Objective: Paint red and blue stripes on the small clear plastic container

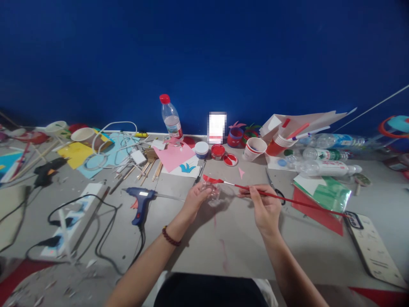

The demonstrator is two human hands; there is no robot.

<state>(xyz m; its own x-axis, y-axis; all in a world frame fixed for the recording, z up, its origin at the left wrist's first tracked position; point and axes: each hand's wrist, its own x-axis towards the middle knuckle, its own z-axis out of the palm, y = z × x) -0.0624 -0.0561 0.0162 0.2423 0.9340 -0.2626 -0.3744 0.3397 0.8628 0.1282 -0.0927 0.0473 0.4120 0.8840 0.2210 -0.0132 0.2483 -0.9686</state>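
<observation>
My left hand (pixel 194 202) is closed on a clear plastic piece (pixel 214 198) that looks like a cut bottle bottom; its exact shape is blurred. In my right hand (pixel 265 207) is a long red-handled paintbrush (pixel 303 205), pinched near its front part. The red-coated bristles (pixel 211 179) are at the upper rim of the plastic piece; whether they touch cannot be made out. Behind the hands stands an open jar of red paint (pixel 217 151), with its red-smeared lid (pixel 230 160) lying beside it. A white-lidded jar (pixel 201 149) is just left of them.
A blue glue gun (pixel 142 204) and a power strip (pixel 75 217) with cords lie left. Scissors (pixel 275 187), plastic bottles (pixel 332 167) and a phone (pixel 375 249) are right. Behind are a red-capped bottle (pixel 171 117), paper cups (pixel 254 148) and pink paper (pixel 172 157).
</observation>
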